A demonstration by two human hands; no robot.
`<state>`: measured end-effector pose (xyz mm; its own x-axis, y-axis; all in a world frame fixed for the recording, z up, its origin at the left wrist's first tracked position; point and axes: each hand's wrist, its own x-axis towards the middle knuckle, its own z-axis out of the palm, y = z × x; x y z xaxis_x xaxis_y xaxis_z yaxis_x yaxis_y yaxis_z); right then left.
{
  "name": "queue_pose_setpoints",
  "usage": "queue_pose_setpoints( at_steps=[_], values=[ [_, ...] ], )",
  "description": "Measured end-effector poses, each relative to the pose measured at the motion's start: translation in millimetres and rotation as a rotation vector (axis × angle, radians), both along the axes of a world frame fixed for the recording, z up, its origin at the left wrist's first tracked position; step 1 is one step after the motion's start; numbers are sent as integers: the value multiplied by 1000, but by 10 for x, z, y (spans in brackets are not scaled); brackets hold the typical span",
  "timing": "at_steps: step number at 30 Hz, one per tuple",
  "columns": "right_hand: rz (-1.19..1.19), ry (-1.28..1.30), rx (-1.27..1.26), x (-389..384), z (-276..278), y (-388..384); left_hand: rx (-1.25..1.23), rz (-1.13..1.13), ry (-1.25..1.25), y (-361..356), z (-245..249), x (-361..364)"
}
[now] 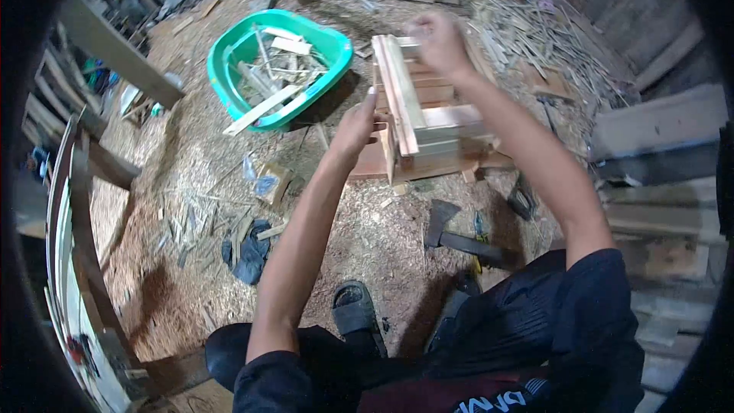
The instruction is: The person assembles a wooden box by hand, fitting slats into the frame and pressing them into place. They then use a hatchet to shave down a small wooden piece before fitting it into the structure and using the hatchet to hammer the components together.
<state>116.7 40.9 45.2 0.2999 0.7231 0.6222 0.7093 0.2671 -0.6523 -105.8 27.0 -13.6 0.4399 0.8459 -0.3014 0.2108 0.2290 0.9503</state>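
Note:
A small slatted wooden frame (434, 138) stands on the ground before me, with long pale strips (401, 84) along its top left edge. My left hand (358, 124) is at its left side, thumb pointing up and fingers apart, reaching to the wood; whether they press on it is hard to see. Over the far right end of the frame, my right hand (440, 42) is raised and blurred. Its fingers look curled together, and anything inside them is hidden.
A green plastic tub (218, 76) of wood offcuts sits left of the frame. Near my sandals (355, 310) lie an axe (451, 233) and a dark plastic bag (251, 256). Wood shavings cover the ground; a pile of sticks (520, 50) is at the back right.

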Motion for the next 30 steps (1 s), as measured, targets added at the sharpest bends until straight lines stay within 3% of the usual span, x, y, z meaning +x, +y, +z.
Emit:
queue_pose_setpoints(
  at_steps=[1,3,6,7,12,14,16,18,20,22,24,26,30],
  values=[
    [-181,-153,-23,382,-45,-90,72,-46,15,-29,-29,121],
    [-326,-149,-462,704,230,-591,202,-28,86,-246,170,318],
    [-218,271,-797,1279,-257,-767,134,66,63,-228,119,450],
    [-97,586,-613,1069,-241,-968,182,106,-45,-224,94,488],
    [-209,450,-557,728,-264,-1109,15,80,-92,180,307,392],
    [-172,687,-577,505,-177,-1219,187,60,25,477,335,292],
    [-142,651,-621,252,-188,-1408,230,-157,325,867,353,141],
    [-98,784,-644,-139,-147,-1608,219,-349,406,1046,509,63],
    [53,720,-544,-450,-392,-1753,432,-346,464,1125,525,114],
    [200,734,-415,-785,-485,-1901,469,-438,526,1211,566,188],
    [298,752,-643,-1044,30,-2103,541,-469,593,1269,577,325],
    [367,587,-505,-1182,-182,-2116,629,-470,494,1337,421,467],
    [566,503,-651,-924,-327,-2122,889,-504,430,1305,257,779]
  ],
)
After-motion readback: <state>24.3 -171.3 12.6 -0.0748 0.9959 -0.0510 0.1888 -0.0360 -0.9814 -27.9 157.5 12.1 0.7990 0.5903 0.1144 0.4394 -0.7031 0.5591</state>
